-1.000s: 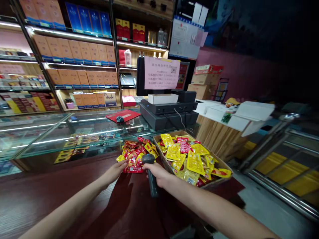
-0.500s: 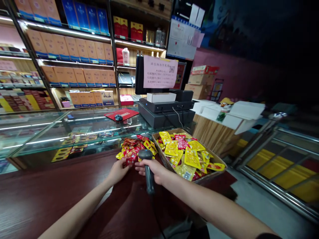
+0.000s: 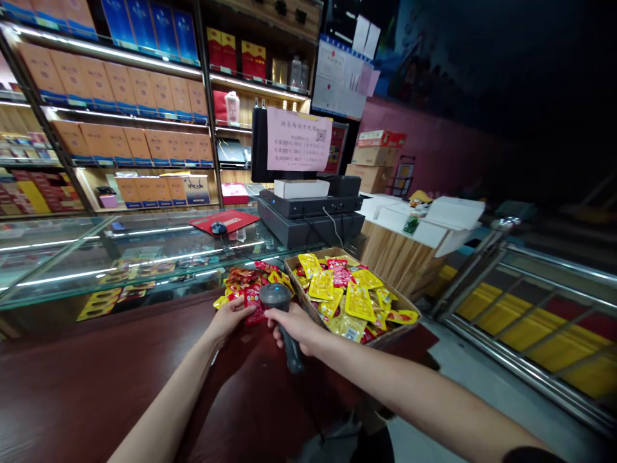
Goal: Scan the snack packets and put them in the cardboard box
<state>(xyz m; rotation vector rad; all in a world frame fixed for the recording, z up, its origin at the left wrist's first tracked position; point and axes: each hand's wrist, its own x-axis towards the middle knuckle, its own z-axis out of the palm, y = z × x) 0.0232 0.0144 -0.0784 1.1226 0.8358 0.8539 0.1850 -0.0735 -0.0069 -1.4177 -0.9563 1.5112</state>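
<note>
My right hand [image 3: 292, 326] is wrapped round the handle of a dark barcode scanner [image 3: 276, 297], its head toward the far side and a small blue light on top. Between the thumb and fingers of my left hand [image 3: 230, 319] is a red snack packet [image 3: 254, 305], just left of the scanner head. Behind both hands lies a loose pile of red and yellow snack packets [image 3: 241, 278]. A cardboard box [image 3: 418, 321] full of yellow and red packets [image 3: 360, 302] stands to the right of the scanner.
The dark red wooden counter [image 3: 96, 379] lies under my arms, bordered by a glass display case [image 3: 144, 244]. Beyond are a mouse [image 3: 218, 228] on a red mat [image 3: 241, 220], a black cash drawer [image 3: 308, 225] and a monitor with a pink notice [image 3: 299, 141]. Metal railing [image 3: 530, 308] stands at right.
The red packet in my left hand is now raised and shows more of its face beside the scanner. A blue light shows on the scanner head. The whole view has shifted slightly.
</note>
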